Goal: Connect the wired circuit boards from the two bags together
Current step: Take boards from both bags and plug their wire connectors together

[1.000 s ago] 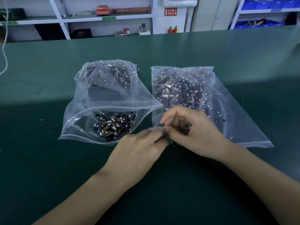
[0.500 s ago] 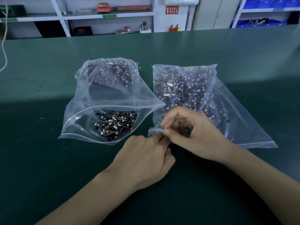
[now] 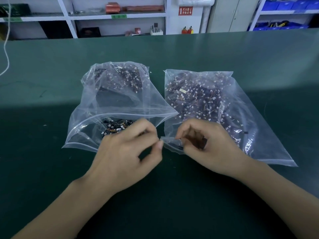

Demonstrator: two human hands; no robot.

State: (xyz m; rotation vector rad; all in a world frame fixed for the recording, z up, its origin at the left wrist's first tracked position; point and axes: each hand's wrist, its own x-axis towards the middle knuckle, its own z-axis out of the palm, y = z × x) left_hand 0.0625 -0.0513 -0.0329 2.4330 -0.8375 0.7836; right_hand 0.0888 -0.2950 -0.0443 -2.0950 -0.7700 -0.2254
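Two clear zip bags lie side by side on the green table (image 3: 241, 54). The left bag (image 3: 119, 94) gapes open toward me, and small black wired circuit boards (image 3: 114, 129) show in its mouth. The right bag (image 3: 215, 104) is packed with dark boards and white connectors. My right hand (image 3: 207, 149) pinches the near left rim of the right bag. My left hand (image 3: 127, 152) is curled in front of the left bag's mouth, and its thumb and forefinger meet at the right bag's near left corner. A small dark piece sits under my right fingers, mostly hidden.
White shelving (image 3: 117, 14) with boxes and tools stands beyond the table's far edge. Blue bins (image 3: 284, 6) fill the shelves at the back right. A white cord (image 3: 6, 54) hangs down at the far left.
The hands have drawn apart at the right bag's corner: my left hand moved left and up in front of the left bag's mouth, and the right bag's rim is lifted between them.
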